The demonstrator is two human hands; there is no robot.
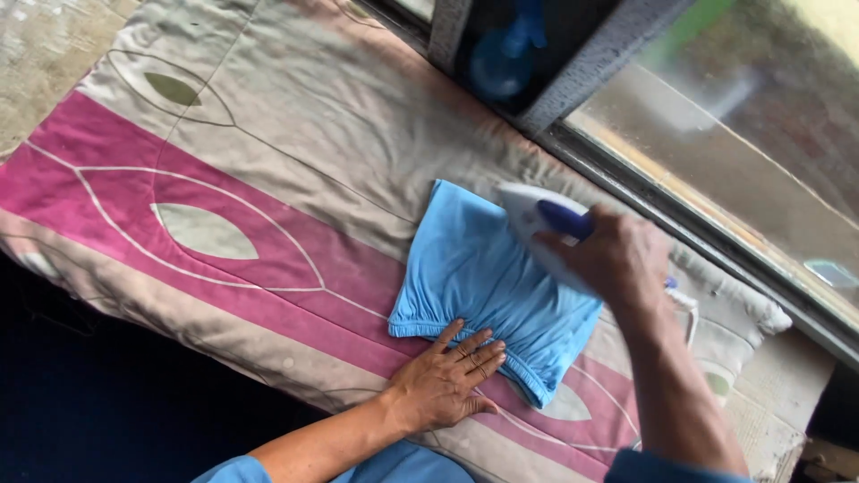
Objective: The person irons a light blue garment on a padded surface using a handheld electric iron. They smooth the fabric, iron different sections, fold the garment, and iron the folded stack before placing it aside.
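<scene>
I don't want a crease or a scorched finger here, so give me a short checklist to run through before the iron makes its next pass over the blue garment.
1. Right hand has a firm grip on the blue handle of the white iron: ok.
2. Left hand lies flat on the elastic hem of the blue garment, pinning it: ok.
3. Left hand's fingers are apart from the iron: ok.
4. Garment lies smooth ahead of the iron: not ok, gathers show near the hem.
5. Padded cover lies flat under the garment: ok.
6. Cord is free of the garment: cannot tell, mostly hidden behind the right arm.
</scene>
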